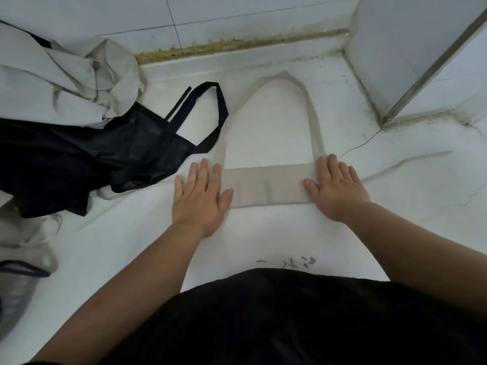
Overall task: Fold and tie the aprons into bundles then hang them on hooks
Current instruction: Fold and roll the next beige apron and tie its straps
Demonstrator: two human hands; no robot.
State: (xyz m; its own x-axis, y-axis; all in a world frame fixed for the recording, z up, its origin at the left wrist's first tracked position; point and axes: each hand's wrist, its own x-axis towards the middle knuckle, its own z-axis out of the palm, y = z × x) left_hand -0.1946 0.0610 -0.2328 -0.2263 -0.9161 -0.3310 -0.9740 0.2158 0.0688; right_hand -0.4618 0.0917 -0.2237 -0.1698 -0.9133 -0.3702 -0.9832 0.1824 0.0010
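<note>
I find the beige apron [267,187] folded narrow on the counter [408,233]; my left hand [200,198] and right hand [338,189] press flat on its ends, grasping nothing, presumably setting the crease.

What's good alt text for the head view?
A left hand and a right hand press flat on the two ends of a beige apron folded into a narrow strip on a white surface. Its neck loop lies spread out beyond. A crumpled black apron and a pale cloth pile lie to the left.
</note>
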